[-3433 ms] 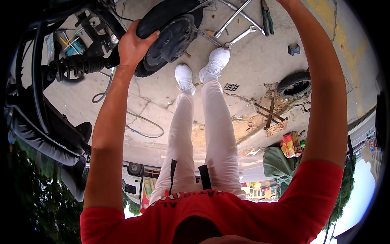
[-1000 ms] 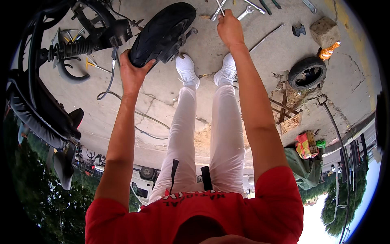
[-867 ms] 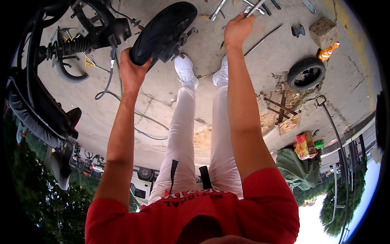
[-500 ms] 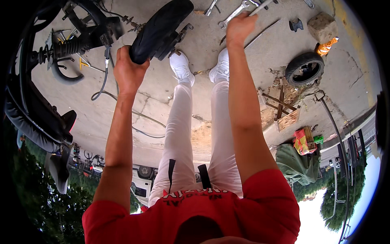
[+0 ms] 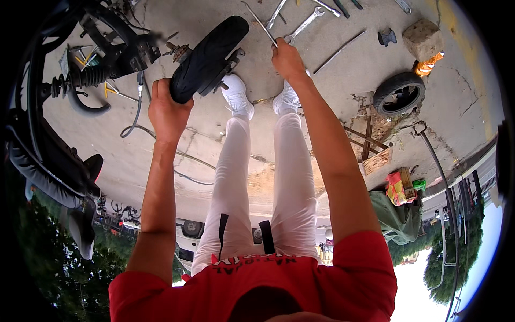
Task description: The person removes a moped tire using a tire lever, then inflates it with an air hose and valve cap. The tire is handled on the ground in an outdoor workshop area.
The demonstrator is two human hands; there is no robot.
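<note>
My left hand point(image 5: 169, 115) grips the lower end of a black-tyred wheel point(image 5: 212, 53), which stands with its tread upward and shows a hub and metal bracket point(image 5: 233, 61) at its sides. My right hand point(image 5: 287, 64) is closed on a thin metal bar point(image 5: 258, 21), held just right of the wheel with its tip angled up and left. Close beyond that hand an open-ended wrench point(image 5: 306, 24) lies on the concrete among other tools. Left of the wheel is the black vehicle frame point(image 5: 126, 48) with a coil shock point(image 5: 86, 76). My white shoes are below the wheel and right hand.
A long rod point(image 5: 340, 49), a stone block point(image 5: 421, 37) and a loose tyre point(image 5: 397, 92) lie at the right, with a broken wooden piece point(image 5: 378, 158) and green tarp point(image 5: 397, 220) lower down. A hose point(image 5: 131, 129) loops near my left arm.
The wheel has turned from showing its side to showing its tread. Over the last half second my right hand has moved down and left, swinging the bar's tip toward the wheel.
</note>
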